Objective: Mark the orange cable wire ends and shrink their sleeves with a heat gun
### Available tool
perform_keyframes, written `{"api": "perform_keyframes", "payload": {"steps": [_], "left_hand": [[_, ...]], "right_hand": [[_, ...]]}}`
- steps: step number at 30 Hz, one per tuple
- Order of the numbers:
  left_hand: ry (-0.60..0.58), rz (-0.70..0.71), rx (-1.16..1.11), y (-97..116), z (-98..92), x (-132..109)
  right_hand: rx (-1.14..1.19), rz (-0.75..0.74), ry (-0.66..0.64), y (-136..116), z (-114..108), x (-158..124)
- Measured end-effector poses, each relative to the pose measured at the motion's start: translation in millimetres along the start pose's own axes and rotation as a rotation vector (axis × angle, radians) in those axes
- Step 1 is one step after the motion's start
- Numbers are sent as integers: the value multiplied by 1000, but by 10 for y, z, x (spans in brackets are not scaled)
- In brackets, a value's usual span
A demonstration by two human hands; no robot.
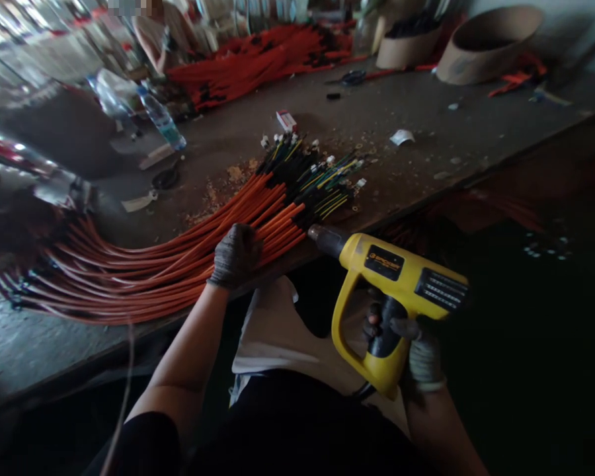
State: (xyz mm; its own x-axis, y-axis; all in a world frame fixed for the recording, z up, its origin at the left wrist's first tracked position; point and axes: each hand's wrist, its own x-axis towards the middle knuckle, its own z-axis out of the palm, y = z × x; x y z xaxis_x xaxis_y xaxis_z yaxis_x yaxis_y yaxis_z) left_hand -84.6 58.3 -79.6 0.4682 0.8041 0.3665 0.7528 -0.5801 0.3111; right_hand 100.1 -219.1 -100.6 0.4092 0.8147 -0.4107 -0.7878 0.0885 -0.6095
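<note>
My left hand (235, 256), in a grey work glove, presses down on a large bundle of orange cables (143, 277) spread along the metal-topped workbench (426, 132). My right hand (416, 347), also gloved, grips the handle of a yellow heat gun (396, 277). Its dark nozzle (327, 239) points left, just beside the orange cables and close to where they meet thinner black, yellow and green wires (312, 175). Those thin wires fan out across the bench and end in small white connectors.
Further along the bench lies a heap of red-orange cables (262, 59), with a plastic water bottle (161, 118) to its left. Round cardboard tubs (488, 46) stand at the back right. A person (161, 39) works at the far side. Scraps and shavings lie on the bench.
</note>
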Motion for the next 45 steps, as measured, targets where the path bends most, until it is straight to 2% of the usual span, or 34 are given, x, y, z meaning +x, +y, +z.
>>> {"api": "perform_keyframes", "payload": {"steps": [6, 12, 19, 25, 29, 34, 38, 45], "left_hand": [[8, 49, 60, 21, 79, -106], [213, 6, -32, -31, 256, -160], [348, 33, -145, -29, 255, -200], [312, 59, -145, -14, 251, -208], [380, 106, -139, -11, 238, -217], [397, 124, -135, 1, 230, -247], [433, 123, -154, -5, 255, -268], [401, 122, -182, -29, 275, -277]], "right_hand": [[-55, -8, 41, -18, 93, 1], [-80, -36, 116, 23, -9, -95], [-136, -30, 173, -19, 65, -102], [-147, -1, 160, -45, 85, -96], [-151, 16, 162, -55, 86, -140], [-125, -36, 211, -83, 92, -186], [-167, 2, 194, -100, 72, -204], [-184, 13, 172, -80, 92, -168]]}}
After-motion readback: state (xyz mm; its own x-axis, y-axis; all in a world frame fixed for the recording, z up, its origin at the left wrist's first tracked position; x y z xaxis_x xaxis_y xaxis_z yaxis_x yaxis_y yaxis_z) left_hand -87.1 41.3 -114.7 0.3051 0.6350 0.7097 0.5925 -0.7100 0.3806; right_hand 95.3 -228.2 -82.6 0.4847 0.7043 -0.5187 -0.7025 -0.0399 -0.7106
